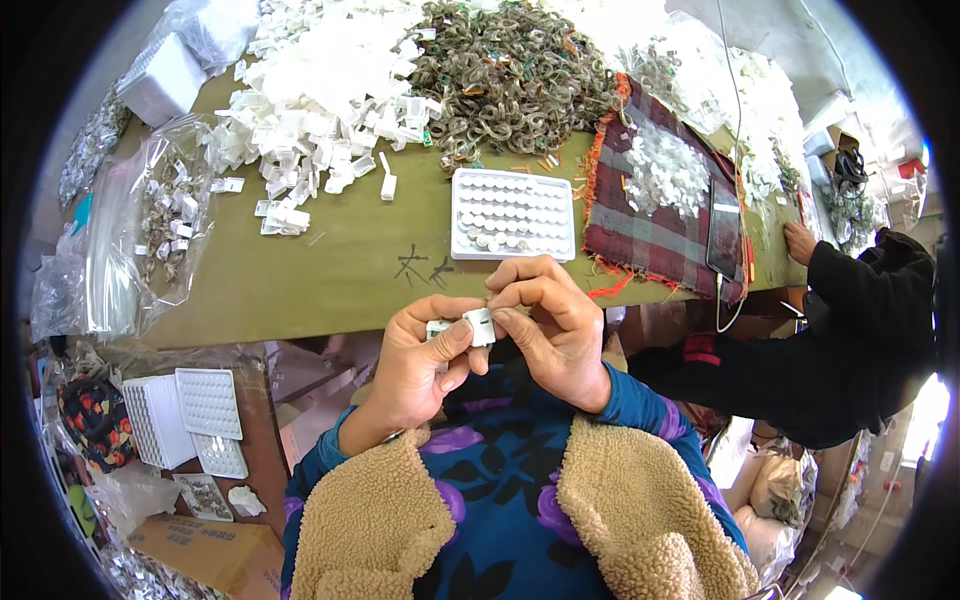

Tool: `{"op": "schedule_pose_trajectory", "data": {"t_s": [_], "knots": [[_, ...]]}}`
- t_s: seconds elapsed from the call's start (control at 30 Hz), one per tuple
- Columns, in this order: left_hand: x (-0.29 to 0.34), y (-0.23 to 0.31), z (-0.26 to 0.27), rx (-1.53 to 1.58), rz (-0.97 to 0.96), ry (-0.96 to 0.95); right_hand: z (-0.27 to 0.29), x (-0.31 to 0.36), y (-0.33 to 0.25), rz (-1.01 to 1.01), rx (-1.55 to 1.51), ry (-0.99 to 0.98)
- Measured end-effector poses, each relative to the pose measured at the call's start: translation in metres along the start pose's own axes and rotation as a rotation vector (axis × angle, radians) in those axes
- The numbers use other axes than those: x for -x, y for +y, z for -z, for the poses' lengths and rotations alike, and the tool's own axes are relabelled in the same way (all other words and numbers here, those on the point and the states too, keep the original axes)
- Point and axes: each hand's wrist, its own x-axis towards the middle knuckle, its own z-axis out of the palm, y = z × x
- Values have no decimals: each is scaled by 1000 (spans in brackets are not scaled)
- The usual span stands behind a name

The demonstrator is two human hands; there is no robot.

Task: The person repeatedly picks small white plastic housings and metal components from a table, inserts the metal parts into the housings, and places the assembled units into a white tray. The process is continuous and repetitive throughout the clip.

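Note:
In front of my chest, above my lap, my left hand [418,360] grips a small white plastic casing [480,326] with a dark slot, between thumb and fingers. Another bit of white plastic [436,328] shows among the same fingers. My right hand [552,322] meets the casing at its right edge, thumb and fingertips pinched together; whatever they pinch is too small or hidden to make out. Just beyond my hands, on the green table [340,270], lies a white tray [513,252] with rows of small round white pieces.
Heaps of white casings [290,135] and brownish-clear looped strips [510,75] cover the table's far side. A plaid cloth [622,225] bears translucent bits and a cabled phone [722,228]. Clear bags [165,215] lie left. At right, a person in black [850,320] touches the table.

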Motion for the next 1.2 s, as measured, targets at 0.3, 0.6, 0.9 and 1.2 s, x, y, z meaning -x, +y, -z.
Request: {"op": "schedule_pose_trajectory", "data": {"t_s": [0.3,0.6,0.9,1.2], "knots": [[-10,-6,-3,-64,-8,53,17,-4,8,183,225,-93],[-16,-7,-12,-69,-34,140,28,-13,10,190,207,-129],[-9,-1,4,-69,-47,166,2,-27,4,231,229,-180],[-7,38,35,172,-127,138,-27,-162,28,645,912,-649]]}}
